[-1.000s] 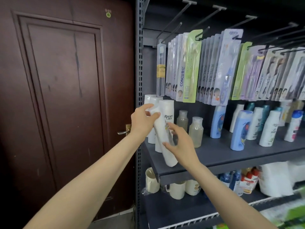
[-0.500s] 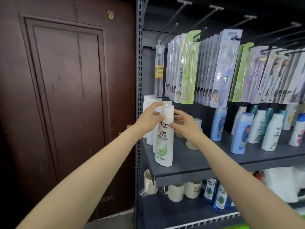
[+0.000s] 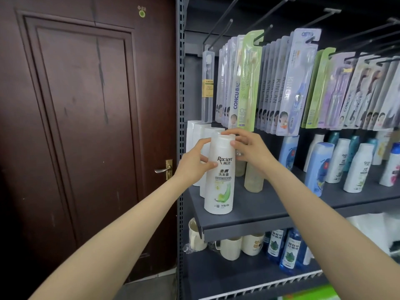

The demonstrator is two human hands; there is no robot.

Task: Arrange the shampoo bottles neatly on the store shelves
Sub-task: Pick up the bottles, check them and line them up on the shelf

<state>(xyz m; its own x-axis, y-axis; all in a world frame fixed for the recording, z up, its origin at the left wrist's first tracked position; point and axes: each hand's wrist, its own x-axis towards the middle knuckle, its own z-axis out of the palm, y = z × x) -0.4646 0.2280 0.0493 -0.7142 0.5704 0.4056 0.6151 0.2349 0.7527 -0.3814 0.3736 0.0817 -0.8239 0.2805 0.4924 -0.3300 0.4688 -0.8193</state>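
1. While both hands are closing around it, a tall white plastic shampoo bottle with a green leaf print and dark lettering (image 3: 219,176) is standing upright near the front left edge of the dark grey metal shelf (image 3: 270,207), its smooth rounded body facing outward.
2. The left hand (image 3: 195,163) is gripping the bottle's left side, thumb lying across the front just beside the printed label and fingers curling behind.
3. The right hand (image 3: 249,148) is grasping the flat white cap and shoulder, fingertips resting on top and thumb pressing the right side.
4. Plain white cylindrical bottles (image 3: 198,137) are standing in a row directly behind the held one, running toward the back of the shelf.
5. Two translucent pale yellowish bottles (image 3: 253,180) are sitting just right of the held bottle, partly hidden by the right wrist.
6. Blue and white curved plastic bottles (image 3: 337,163) are lining up farther right on the same shelf.
7. Glossy carded toothbrush packs (image 3: 281,83) are hanging from thin metal pegs above.
8. Cream ceramic mugs (image 3: 230,249) are sitting on the lower shelf.
9. A dark brown panelled wooden door (image 3: 86,126) with a brass-coloured lever handle is standing to the left.
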